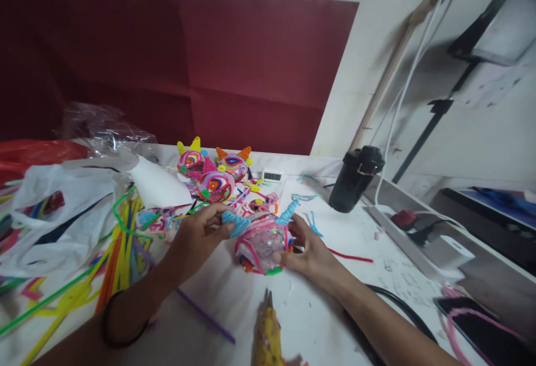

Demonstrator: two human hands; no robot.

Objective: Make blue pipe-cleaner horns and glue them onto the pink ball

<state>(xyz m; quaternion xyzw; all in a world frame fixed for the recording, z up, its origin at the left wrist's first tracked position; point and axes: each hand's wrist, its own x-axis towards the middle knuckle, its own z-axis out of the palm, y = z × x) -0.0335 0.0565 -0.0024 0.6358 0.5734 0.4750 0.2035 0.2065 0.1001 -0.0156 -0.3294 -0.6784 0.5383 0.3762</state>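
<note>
Between my hands is a round pipe-cleaner animal head (264,243) with a see-through plastic middle, pink, white and red bands, and two light blue ears. My left hand (207,229) pinches its left blue ear (235,224) between thumb and fingers. At the other side, my right hand (307,248) grips the head, thumb on its front and the fingers partly hidden behind it. The right ear (288,212) stands up free. Just below the head, a yellow hot glue gun (268,335) lies on the white table with its nozzle pointing toward the head.
Several finished pipe-cleaner heads (215,184) stand behind my hands, near a small digital timer (272,176). Loose pipe cleaners (125,248) and plastic bags (58,215) crowd the left. A black bottle (355,179), power strip (422,254), phone (481,327) and black cable (402,304) are right.
</note>
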